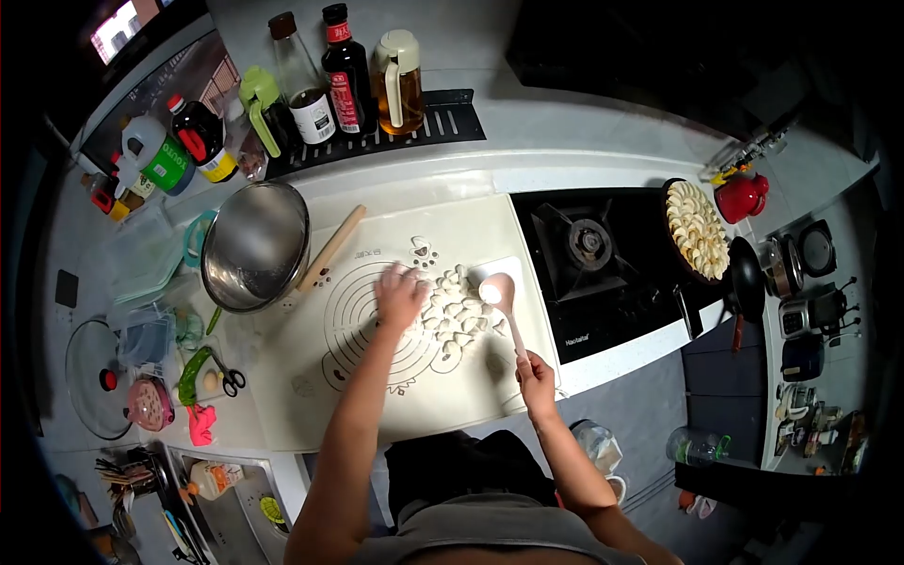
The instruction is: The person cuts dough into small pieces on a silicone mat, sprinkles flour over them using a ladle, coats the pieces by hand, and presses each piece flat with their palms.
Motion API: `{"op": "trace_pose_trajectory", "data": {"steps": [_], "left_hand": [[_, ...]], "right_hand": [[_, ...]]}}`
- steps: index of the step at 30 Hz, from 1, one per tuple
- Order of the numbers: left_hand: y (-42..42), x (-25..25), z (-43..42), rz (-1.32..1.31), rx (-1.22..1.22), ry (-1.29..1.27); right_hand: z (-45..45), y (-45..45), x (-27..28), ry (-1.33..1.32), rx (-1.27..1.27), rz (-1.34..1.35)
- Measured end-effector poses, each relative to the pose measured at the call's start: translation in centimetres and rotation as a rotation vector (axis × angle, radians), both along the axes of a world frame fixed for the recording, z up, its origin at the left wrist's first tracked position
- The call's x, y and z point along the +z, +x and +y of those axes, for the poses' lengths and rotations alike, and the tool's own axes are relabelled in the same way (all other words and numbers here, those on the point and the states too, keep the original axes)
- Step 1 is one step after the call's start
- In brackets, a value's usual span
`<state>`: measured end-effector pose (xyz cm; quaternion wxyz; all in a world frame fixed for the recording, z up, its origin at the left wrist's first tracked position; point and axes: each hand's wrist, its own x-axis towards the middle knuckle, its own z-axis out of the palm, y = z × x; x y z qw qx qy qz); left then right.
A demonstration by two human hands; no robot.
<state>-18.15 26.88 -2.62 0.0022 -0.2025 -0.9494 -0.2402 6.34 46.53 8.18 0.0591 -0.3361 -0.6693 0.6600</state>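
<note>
My right hand [537,384] is closed around the handle of a long pinkish ladle [519,341]. White stuff that looks like flour shows in its bowl, which hovers over or beside a white tray-like piece at the mat's right side. My left hand [402,296] is over the printed circles of a pale kneading mat [297,363], fingers spread. Whether it touches anything beneath is hidden. Just right of it lie many small dough pieces [454,311], loosely heaped between my two hands.
A steel bowl [256,247] and a rolling pin [332,248] are left of my left hand. The gas stove [589,243] borders the mat; a pan of dumplings [695,231] sits at its far right. Bottles [347,80] line the back shelf. Scissors [232,379] lie left, above the sink [243,523].
</note>
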Motion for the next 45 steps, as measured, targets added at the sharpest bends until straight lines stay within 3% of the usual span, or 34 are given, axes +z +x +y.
{"op": "trace_pose_trajectory", "data": {"steps": [4, 6, 8, 12, 14, 16, 18, 20, 24, 26, 28, 31, 34, 36, 38, 39, 42, 45], "left_hand": [[7.2, 2.1, 7.3, 0.018, 0.109, -0.013], [10.9, 4.3, 8.8, 0.031, -0.011, -0.072], [12.7, 4.5, 8.3, -0.030, -0.293, -0.320], [8.8, 3.1, 2.8, 0.040, -0.413, -0.437], [5.7, 2.3, 0.8, 0.037, -0.380, -0.419], [4.3, 2.7, 1.8, 0.029, -0.189, -0.418], [4.3, 2.3, 5.9, -0.064, 0.033, -0.391], [6.3, 2.7, 10.0, -0.099, 0.095, -0.242], [12.6, 3.1, 13.1, -0.058, 0.008, -0.158], [13.7, 2.4, 10.3, 0.019, -0.204, -0.261], [12.9, 0.0, 6.1, 0.198, -0.261, -0.288], [8.7, 0.7, 0.5, 0.141, -0.185, -0.443], [5.6, 1.8, 1.9, 0.059, 0.175, -0.365], [5.5, 2.2, 5.7, 0.131, 0.204, -0.256], [7.5, 1.5, 10.2, 0.171, 0.024, -0.192], [9.4, 5.2, 12.4, -0.006, -0.072, -0.213], [11.9, 4.8, 14.9, -0.106, -0.489, -0.454], [9.1, 0.9, 11.1, 0.163, -0.434, -0.501]], "right_hand": [[1.0, 0.8, 0.1, -0.025, -0.068, 0.004], [1.4, 0.9, 0.0, -0.037, -0.093, 0.018], [1.6, 1.1, -0.3, -0.051, -0.109, 0.030], [2.4, 1.7, 0.0, -0.056, -0.111, 0.034], [2.5, 2.1, -0.3, -0.056, -0.112, 0.044], [2.7, 2.3, -0.8, -0.046, -0.106, 0.045], [2.7, 2.4, -1.3, -0.058, -0.108, 0.054], [2.6, 2.3, -1.3, -0.070, -0.108, 0.055], [2.4, 1.9, -0.4, -0.086, -0.100, 0.062], [2.5, 1.8, -0.3, -0.087, -0.091, 0.044], [2.7, 1.6, -0.1, -0.078, -0.092, -0.001], [2.8, 1.7, -0.5, -0.104, -0.117, -0.001], [2.8, 1.7, -1.1, -0.088, -0.116, -0.007], [2.7, 1.7, -0.8, -0.106, -0.142, -0.007], [2.6, 1.6, -0.5, -0.121, -0.161, 0.009], [2.6, 1.6, -0.7, -0.129, -0.175, 0.008], [3.0, 1.2, -1.0, -0.146, -0.208, 0.016], [3.4, 1.1, -1.0, -0.140, -0.206, 0.010]]}}
